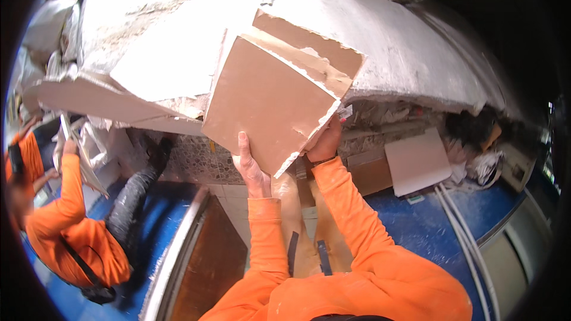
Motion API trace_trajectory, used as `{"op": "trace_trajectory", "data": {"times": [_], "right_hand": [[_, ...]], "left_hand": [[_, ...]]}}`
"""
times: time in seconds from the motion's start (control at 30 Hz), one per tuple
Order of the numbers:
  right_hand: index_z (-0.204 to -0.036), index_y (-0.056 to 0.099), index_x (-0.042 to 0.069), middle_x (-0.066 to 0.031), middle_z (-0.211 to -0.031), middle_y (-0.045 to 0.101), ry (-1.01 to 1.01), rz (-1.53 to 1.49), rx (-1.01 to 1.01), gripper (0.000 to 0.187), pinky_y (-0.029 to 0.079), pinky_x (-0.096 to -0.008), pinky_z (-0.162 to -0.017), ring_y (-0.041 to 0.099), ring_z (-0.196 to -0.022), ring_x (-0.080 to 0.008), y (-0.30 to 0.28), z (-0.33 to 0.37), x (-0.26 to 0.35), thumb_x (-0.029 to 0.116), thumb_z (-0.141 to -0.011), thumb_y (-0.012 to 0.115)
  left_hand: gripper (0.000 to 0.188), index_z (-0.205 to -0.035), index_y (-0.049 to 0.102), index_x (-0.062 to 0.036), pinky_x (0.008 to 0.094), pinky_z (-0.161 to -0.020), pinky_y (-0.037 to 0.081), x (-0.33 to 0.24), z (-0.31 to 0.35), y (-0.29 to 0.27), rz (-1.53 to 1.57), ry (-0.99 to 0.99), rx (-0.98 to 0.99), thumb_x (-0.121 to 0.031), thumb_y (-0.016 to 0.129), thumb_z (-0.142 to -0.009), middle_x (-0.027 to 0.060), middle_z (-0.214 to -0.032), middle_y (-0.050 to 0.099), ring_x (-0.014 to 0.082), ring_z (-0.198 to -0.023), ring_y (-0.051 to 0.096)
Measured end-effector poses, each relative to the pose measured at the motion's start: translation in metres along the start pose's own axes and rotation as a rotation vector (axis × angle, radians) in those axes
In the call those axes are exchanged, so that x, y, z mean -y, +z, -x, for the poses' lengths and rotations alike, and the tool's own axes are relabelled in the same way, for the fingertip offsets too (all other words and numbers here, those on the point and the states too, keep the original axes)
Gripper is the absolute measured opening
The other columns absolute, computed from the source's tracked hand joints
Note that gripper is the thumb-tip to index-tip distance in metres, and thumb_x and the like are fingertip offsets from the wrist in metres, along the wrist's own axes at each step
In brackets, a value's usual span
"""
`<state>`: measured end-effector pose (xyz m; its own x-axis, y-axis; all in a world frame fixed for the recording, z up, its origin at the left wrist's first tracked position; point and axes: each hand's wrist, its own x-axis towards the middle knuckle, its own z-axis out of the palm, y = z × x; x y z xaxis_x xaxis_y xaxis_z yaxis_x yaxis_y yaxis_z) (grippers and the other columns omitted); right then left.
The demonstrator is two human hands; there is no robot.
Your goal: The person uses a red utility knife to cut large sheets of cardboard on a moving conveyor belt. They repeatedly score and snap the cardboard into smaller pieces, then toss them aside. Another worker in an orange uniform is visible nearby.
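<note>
Several broken plasterboard pieces (267,95) with brown paper faces and ragged white edges are held up in front of me, stacked and fanned out. My left hand (251,169) is closed on the lower left edge of the front piece, thumb across its face. At the lower right edge, my right hand (327,141) grips the stack from the side, its fingers partly hidden behind the boards. Another piece (309,38) sticks out behind the front one, toward the upper right.
Beyond the boards spreads a large white sheet-like surface (392,41). On the left a person in orange (83,244) handles a pale board. A square board (418,161) and white pipes (467,244) lie to the right by blue flooring. A brown panel (208,261) stands lower left.
</note>
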<state>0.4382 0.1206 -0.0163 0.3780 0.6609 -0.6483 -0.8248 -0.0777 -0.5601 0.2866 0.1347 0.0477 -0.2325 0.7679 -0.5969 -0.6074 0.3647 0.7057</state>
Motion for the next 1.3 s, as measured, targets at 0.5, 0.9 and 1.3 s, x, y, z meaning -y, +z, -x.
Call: {"op": "trace_trajectory", "data": {"times": [0.5, 0.9, 1.3], "right_hand": [[-0.071, 0.065, 0.009, -0.0084, -0.065, 0.069, 0.032, 0.211, -0.113, 0.057, 0.047, -0.0259, -0.035, 0.063, -0.045, -0.0165, -0.005, 0.011, 0.031, 0.056, -0.102, 0.055], [-0.083, 0.063, 0.007, -0.0099, -0.066, 0.069, 0.025, 0.199, -0.636, 0.049, 0.05, -0.0291, -0.049, 0.068, -0.054, -0.0196, -0.22, 0.054, 0.059, 0.053, -0.1, 0.061], [-0.088, 0.061, 0.006, -0.009, -0.064, 0.066, 0.031, 0.079, -0.713, 0.045, 0.045, -0.0294, -0.047, 0.062, -0.052, -0.0181, -0.251, 0.059, 0.083, 0.049, -0.1, 0.062]], "left_hand": [[0.041, -0.128, 0.063, 0.0017, 0.0334, -0.095, 0.054, -0.149, 0.048, 0.039, -0.541, 0.219, -0.142, -0.008, 0.075, -0.09, 0.011, -0.12, 0.069, 0.0224, -0.108, 0.067], [0.075, -0.127, 0.052, 0.0028, 0.0478, -0.088, 0.055, -0.052, -0.028, 0.103, -1.905, 0.749, 0.155, -0.037, 0.087, -0.074, 0.0229, -0.104, 0.07, 0.0381, -0.1, 0.069], [0.077, -0.119, 0.045, -0.0019, 0.0418, -0.061, 0.057, 0.002, 0.011, 0.146, -1.934, 0.554, -0.039, -0.041, 0.09, -0.069, 0.0119, -0.075, 0.067, 0.0282, -0.063, 0.068]]}}
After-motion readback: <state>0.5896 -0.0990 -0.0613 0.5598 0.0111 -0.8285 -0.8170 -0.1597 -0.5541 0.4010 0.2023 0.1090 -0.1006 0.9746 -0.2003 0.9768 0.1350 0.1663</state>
